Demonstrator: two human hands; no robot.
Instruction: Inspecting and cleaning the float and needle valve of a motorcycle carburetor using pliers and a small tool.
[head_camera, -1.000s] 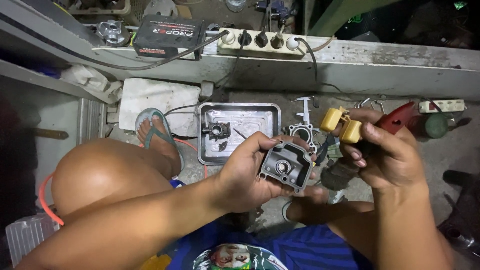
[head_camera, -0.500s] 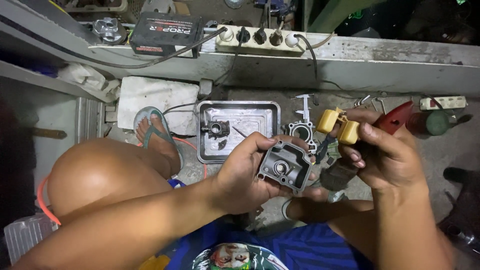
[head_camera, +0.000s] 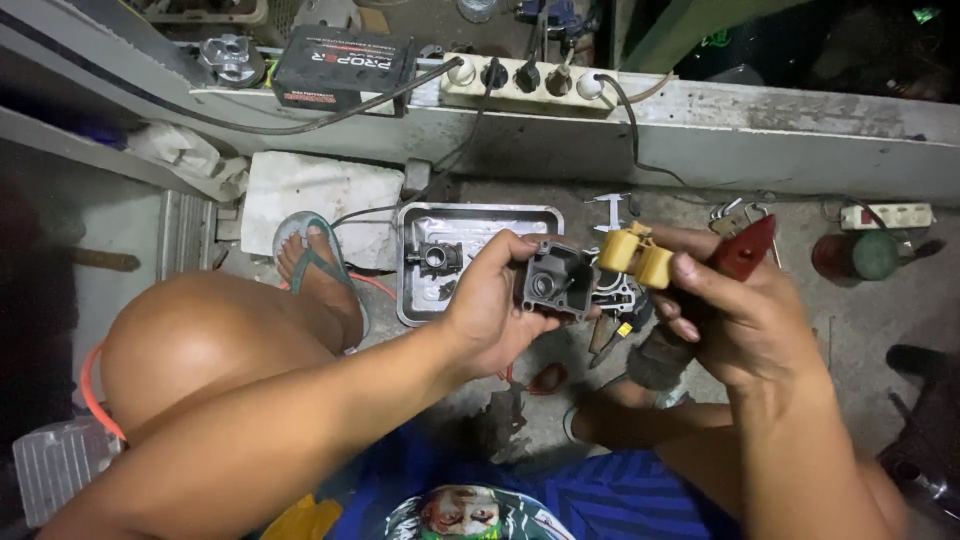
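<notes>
Floor: grimy concrete, metal tray (head_camera: 415, 300) nearby
Left hand (head_camera: 490, 305): fingers clamped on carb body (head_camera: 555, 280), now tilted up
Right hand (head_camera: 745, 315): fingers clamped on yellow float (head_camera: 635, 255), unchanged

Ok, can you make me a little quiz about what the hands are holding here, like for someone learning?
1. True or false: the left hand holds the dark metal part.
2. What colour is the twin-lobed plastic piece at the right hand's fingertips? A) blue B) yellow C) green
3. Where does the other small metal part lie: in the metal tray or on the white slab?

Key
1. True.
2. B, yellow.
3. In the metal tray, on the floor beyond the hands.
</notes>
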